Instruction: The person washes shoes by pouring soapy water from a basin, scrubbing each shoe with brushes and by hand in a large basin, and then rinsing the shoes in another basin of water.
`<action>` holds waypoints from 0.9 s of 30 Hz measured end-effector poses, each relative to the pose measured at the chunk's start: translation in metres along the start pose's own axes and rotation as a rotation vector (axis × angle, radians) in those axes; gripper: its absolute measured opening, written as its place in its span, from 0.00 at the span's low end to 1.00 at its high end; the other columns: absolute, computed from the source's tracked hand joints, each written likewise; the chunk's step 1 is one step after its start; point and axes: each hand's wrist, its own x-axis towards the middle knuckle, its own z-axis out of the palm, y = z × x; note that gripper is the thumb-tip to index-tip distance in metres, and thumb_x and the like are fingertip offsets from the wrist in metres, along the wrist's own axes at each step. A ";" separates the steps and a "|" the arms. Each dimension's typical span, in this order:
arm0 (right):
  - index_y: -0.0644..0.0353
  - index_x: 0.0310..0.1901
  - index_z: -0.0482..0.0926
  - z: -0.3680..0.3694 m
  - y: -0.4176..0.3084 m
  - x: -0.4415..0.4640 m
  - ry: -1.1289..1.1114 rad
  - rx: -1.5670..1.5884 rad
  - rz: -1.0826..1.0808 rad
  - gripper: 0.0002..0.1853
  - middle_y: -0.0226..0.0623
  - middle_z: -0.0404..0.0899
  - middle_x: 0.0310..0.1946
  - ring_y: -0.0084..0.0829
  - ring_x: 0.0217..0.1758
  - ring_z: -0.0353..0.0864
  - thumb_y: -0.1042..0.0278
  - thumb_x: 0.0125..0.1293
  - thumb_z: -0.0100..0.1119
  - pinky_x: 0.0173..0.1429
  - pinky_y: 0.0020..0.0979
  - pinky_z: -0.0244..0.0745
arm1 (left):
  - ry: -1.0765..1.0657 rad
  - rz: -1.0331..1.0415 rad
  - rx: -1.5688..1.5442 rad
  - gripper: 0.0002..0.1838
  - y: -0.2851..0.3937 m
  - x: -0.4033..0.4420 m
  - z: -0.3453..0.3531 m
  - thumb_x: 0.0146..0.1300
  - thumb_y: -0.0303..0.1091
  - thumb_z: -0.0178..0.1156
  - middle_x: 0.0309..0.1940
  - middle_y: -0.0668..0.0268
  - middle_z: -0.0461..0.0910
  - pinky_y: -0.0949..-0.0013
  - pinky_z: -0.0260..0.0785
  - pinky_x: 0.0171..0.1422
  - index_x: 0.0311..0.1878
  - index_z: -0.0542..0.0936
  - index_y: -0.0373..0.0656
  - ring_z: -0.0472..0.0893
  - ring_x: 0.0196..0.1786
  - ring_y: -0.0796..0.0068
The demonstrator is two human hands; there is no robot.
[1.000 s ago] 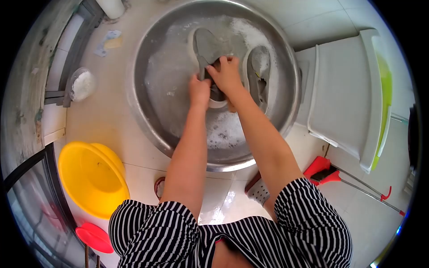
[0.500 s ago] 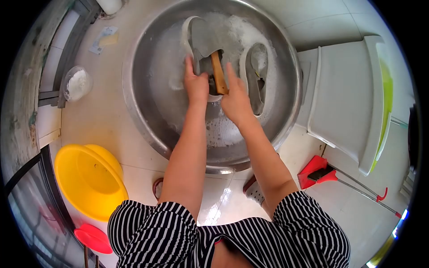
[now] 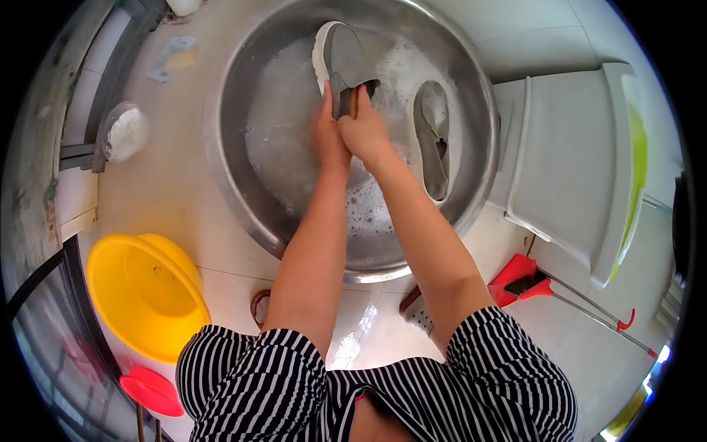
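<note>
A grey shoe (image 3: 349, 60) with a white sole is tilted in the large metal basin (image 3: 221, 140), toe pointing away from me. My left hand (image 3: 330, 138) is closed on the shoe's near left side, thumb and fingers at its heel. My right hand (image 3: 367, 134) is closed on a wooden-handled brush (image 3: 353, 102) at the shoe's opening; its head is hidden inside. A second grey shoe (image 3: 433, 158) lies to the right in the soapy water, opening up.
A bowl of white powder (image 3: 127, 134) stands left of the basin. A yellow tub (image 3: 147, 291) and a red basin (image 3: 152, 392) are at lower left. To the right are a white bin-like container (image 3: 560, 155) and a red dustpan (image 3: 513, 276).
The held shoe has tilted, its toe now raised out of the water. Both hands have come closer together. The brush has gone deeper into the shoe, leaving little of its handle visible.
</note>
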 end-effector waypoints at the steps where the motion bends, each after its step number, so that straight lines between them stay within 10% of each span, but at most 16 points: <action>1: 0.49 0.74 0.46 0.001 0.015 0.005 0.003 -0.003 -0.002 0.39 0.60 0.66 0.59 0.58 0.60 0.69 0.65 0.60 0.49 0.62 0.45 0.67 | 0.022 0.091 0.183 0.33 -0.005 0.004 -0.001 0.57 0.22 0.56 0.51 0.62 0.80 0.73 0.69 0.51 0.69 0.66 0.51 0.79 0.43 0.77; 8: 0.49 0.70 0.55 -0.035 0.035 -0.060 -0.023 -0.595 -0.148 0.30 0.57 0.73 0.39 0.57 0.37 0.79 0.66 0.67 0.46 0.41 0.49 0.75 | 0.037 -0.186 -0.060 0.29 0.016 0.011 -0.014 0.55 0.18 0.55 0.48 0.64 0.80 0.74 0.69 0.53 0.63 0.73 0.42 0.77 0.46 0.78; 10: 0.50 0.67 0.60 -0.023 0.036 -0.064 -0.019 -0.537 -0.321 0.26 0.60 0.74 0.35 0.60 0.34 0.78 0.62 0.68 0.46 0.37 0.53 0.73 | -0.014 -0.261 0.088 0.32 0.010 0.010 -0.012 0.50 0.19 0.52 0.50 0.54 0.81 0.67 0.69 0.53 0.63 0.73 0.46 0.81 0.46 0.63; 13: 0.53 0.63 0.66 -0.008 0.038 0.035 0.169 -0.477 -0.358 0.22 0.62 0.76 0.30 0.61 0.33 0.78 0.63 0.67 0.46 0.37 0.54 0.72 | -0.009 0.049 -0.028 0.31 -0.039 0.004 0.012 0.50 0.19 0.51 0.50 0.54 0.81 0.67 0.69 0.52 0.63 0.73 0.44 0.81 0.47 0.63; 17: 0.53 0.62 0.68 -0.015 0.043 0.021 0.288 -0.516 -0.306 0.22 0.59 0.77 0.30 0.59 0.32 0.78 0.67 0.66 0.47 0.36 0.52 0.73 | -0.078 -0.274 -0.220 0.32 0.021 -0.002 -0.007 0.51 0.17 0.51 0.54 0.56 0.79 0.71 0.68 0.55 0.63 0.72 0.42 0.78 0.52 0.70; 27: 0.49 0.64 0.66 -0.019 0.053 0.026 0.245 -0.521 -0.464 0.24 0.57 0.78 0.27 0.57 0.30 0.79 0.66 0.65 0.50 0.38 0.51 0.74 | -0.073 -0.104 0.035 0.30 0.001 0.012 -0.009 0.52 0.21 0.52 0.49 0.53 0.80 0.69 0.69 0.54 0.63 0.71 0.37 0.80 0.47 0.67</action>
